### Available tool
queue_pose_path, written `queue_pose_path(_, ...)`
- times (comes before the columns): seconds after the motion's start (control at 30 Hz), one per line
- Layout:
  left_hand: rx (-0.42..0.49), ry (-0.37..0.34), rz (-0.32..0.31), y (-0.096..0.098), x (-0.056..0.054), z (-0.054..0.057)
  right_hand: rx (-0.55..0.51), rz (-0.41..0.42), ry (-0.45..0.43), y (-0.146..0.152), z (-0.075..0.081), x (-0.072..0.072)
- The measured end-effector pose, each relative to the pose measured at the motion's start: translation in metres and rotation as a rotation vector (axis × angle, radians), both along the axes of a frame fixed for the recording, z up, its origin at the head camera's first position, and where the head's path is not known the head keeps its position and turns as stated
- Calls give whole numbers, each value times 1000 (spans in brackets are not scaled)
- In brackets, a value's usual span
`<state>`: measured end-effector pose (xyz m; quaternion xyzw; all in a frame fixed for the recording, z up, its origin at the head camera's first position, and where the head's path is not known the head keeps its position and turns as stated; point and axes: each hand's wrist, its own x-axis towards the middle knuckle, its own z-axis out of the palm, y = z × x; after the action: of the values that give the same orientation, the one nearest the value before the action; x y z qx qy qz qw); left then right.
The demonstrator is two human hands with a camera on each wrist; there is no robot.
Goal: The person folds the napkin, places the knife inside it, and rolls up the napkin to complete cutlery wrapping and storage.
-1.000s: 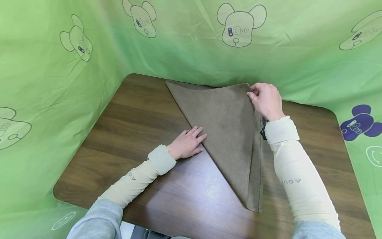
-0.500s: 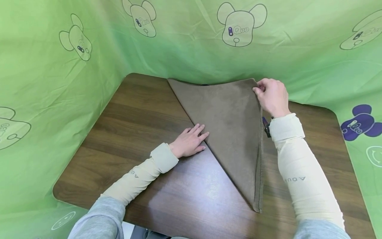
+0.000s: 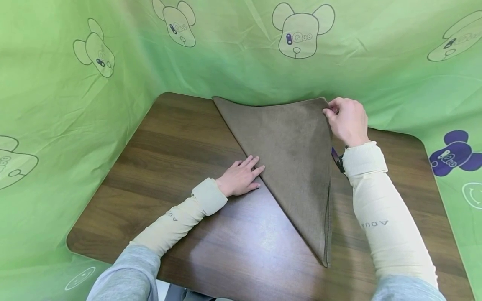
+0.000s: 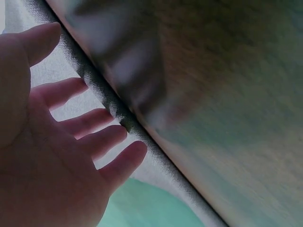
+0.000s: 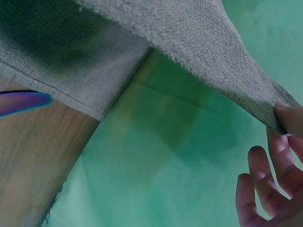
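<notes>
A brown cloth, folded over into a triangle, lies on the wooden table with its long fold running diagonally. My left hand rests on that fold, fingers spread and straight; in the left wrist view, its fingertips touch the cloth's edge. At the far right, my right hand pinches the upper corner between thumb and forefinger. The right wrist view shows this raised cloth corner held above the lower layer, the other fingers loosely curled beneath.
A shiny purple object with a rounded tip lies beside the cloth, partly under my right wrist in the head view. Green printed curtains stand at the table's back and sides. The brown wooden table extends left of the cloth.
My right hand has drawn the cloth corner right and slightly away, so the upper layer now nearly covers the lower one along the right edge. My left hand shifted slightly right along with the fold.
</notes>
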<state>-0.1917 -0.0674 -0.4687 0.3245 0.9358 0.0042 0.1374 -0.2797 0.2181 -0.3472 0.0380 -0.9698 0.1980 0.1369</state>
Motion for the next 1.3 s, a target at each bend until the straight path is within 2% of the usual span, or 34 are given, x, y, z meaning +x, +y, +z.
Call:
queue_pose_path(0.57,3,4,-19,6,-4,2,-9,-26,43,9,1,-5)
queue_pose_path(0.97,9,1,-24,10,-6,1,-13,-44,41,14,1,-9)
queue_pose_path(1.1,6,-8,-23,10,-6,2,-10,-41,32,14,-5,-9)
queue_pose_path(1.3,-1,-36,-20,11,-6,1,-2,-17,-9,11,-21,-9)
